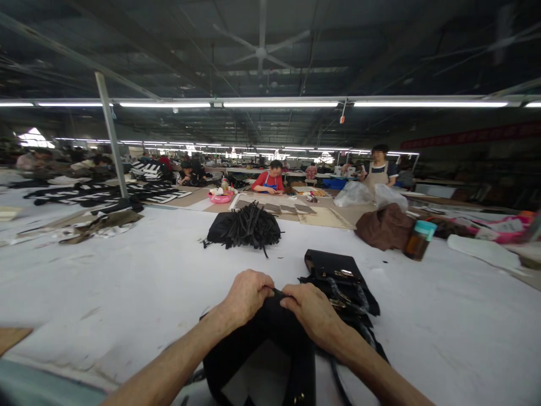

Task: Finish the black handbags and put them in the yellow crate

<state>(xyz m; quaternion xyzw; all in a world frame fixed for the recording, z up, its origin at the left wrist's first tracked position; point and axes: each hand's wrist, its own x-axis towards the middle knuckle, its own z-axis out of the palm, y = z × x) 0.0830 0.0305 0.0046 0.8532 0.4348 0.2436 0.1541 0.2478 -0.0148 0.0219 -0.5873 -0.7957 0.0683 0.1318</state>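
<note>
Both of my hands pinch the far edge of a black bag [270, 327], which stands before me with a pale opening facing up. My left hand [247, 294] grips that edge with thumb and bent fingers. Close beside it, my right hand [310, 310] holds the same edge, thumb tips a short gap apart. The fingers' undersides are hidden. Just right of my right hand lies a stack of black handbags [338, 276] with gold-coloured metal fittings and clear plastic wrapping. Beyond my hands sits a pile of black strips [249, 225].
A jar with a teal lid [420, 239] stands by a brown cloth bundle [384, 225] at right. Fabric scraps [105, 223] lie at left near a metal post [112, 135]. A person in red [270, 180] sits across the white table [127, 293]; another in an apron [378, 172] stands at right.
</note>
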